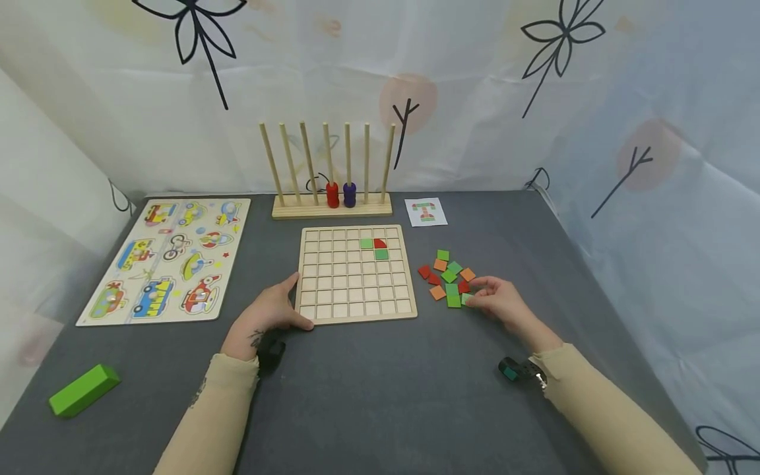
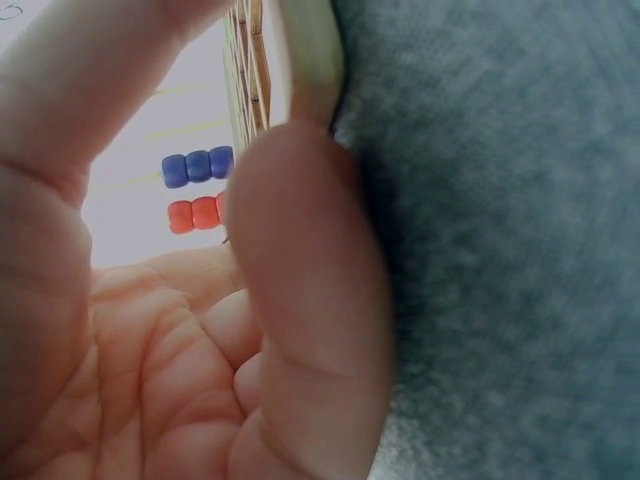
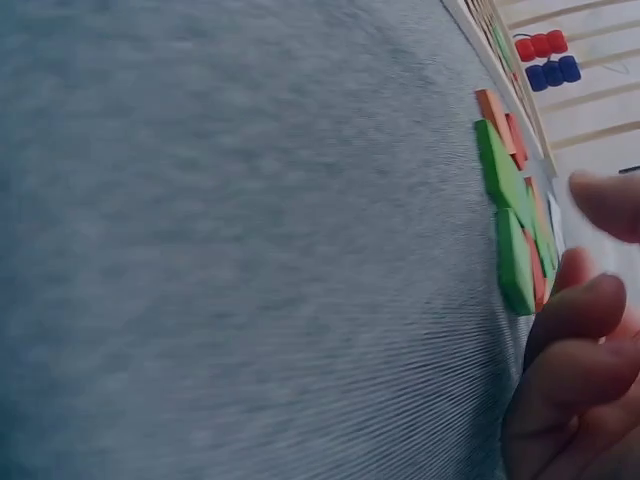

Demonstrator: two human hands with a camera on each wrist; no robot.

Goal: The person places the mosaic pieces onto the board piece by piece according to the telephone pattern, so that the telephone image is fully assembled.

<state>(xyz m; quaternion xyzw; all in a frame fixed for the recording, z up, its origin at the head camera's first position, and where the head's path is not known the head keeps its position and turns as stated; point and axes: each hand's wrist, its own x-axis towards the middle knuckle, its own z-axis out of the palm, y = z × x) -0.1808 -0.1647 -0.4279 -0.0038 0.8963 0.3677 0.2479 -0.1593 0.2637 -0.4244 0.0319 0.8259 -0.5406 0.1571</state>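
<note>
A square wooden grid board (image 1: 355, 322) lies flat on the table, with two green squares and one red rounded piece in its upper right cells. My left hand (image 1: 270, 310) holds the board's near left corner, thumb along the near edge and a finger against the left side. To the right, my right hand (image 1: 497, 302) reaches the edge of a loose cluster of green, orange and red tiles. Its fingertips are at a pale green tile (image 1: 466, 299). A green tile (image 3: 515, 262) stands out beside the fingers in the right wrist view, where no tile shows between them.
Behind the board stands a wooden peg rack (image 1: 332, 209) with red and blue beads. A small picture card (image 1: 425, 212) lies right of it. At left are a vehicle puzzle board (image 1: 163, 264) and, nearer, a green block (image 1: 84, 390). A printed curtain (image 1: 475, 99) closes the back.
</note>
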